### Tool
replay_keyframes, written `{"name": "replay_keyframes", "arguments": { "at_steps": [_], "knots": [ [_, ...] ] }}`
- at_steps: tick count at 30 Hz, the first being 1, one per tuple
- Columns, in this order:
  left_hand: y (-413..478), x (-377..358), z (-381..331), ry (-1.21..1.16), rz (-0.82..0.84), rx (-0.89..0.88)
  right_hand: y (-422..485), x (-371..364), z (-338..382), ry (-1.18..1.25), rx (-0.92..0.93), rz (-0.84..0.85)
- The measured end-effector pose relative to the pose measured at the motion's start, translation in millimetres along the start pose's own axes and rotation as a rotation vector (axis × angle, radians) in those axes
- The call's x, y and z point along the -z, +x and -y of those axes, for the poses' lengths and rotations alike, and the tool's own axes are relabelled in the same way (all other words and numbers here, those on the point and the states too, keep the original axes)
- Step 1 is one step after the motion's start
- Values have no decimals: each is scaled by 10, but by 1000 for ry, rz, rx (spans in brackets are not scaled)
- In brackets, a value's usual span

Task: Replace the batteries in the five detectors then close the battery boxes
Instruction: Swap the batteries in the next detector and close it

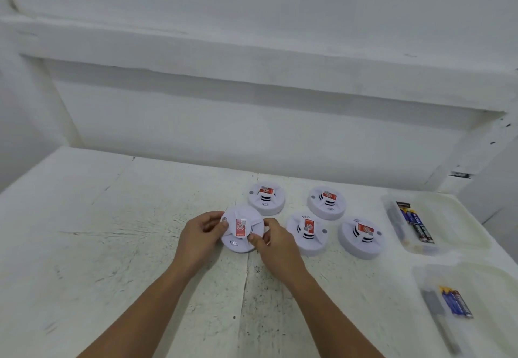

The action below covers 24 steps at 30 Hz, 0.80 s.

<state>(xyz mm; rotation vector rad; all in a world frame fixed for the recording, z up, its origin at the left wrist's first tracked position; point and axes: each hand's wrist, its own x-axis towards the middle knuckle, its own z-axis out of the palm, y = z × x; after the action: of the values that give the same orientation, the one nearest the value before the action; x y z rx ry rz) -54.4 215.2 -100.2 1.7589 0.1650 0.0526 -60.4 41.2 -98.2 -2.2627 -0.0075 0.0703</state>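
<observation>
Detector (pixel 242 228) gripped at opposite edges by left hand (pixel 200 234) and right hand (pixel 273 241); next move likely means opening its battery box.

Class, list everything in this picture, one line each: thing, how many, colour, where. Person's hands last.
held detector: one, white with red label, table centre, between both hands
other detectors: four, white with red labels, on the table to its right
far box: one, clear plastic, table's right edge
far batteries: several, blue and black, inside the far box
near box: one, clear plastic, right edge, nearer
near batteries: count unclear, blue and yellow, inside the near box
table: one, white, under everything
ledge: one, white, behind the table
left hand: one, grips the held detector's left rim
right hand: one, grips its right rim
</observation>
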Motion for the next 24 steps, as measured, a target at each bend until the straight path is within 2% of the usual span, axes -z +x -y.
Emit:
{"name": "replay_keyframes", "arguments": {
  "at_steps": [7,13,17,20,24],
  "knots": [
    [200,8,-6,282,41,-4,140,-17,57,-129,-85,79],
    [347,83,-32,360,109,80,218,81,155,-56,-232,189],
    [529,54,-170,408,103,73,354,207,246,-118,-344,246],
    [720,-93,-264,501,137,39,490,368,388,-191,-310,173],
    [912,-352,-340,555,196,83,826,498,410,-297,-201,-37]
  ]
}}
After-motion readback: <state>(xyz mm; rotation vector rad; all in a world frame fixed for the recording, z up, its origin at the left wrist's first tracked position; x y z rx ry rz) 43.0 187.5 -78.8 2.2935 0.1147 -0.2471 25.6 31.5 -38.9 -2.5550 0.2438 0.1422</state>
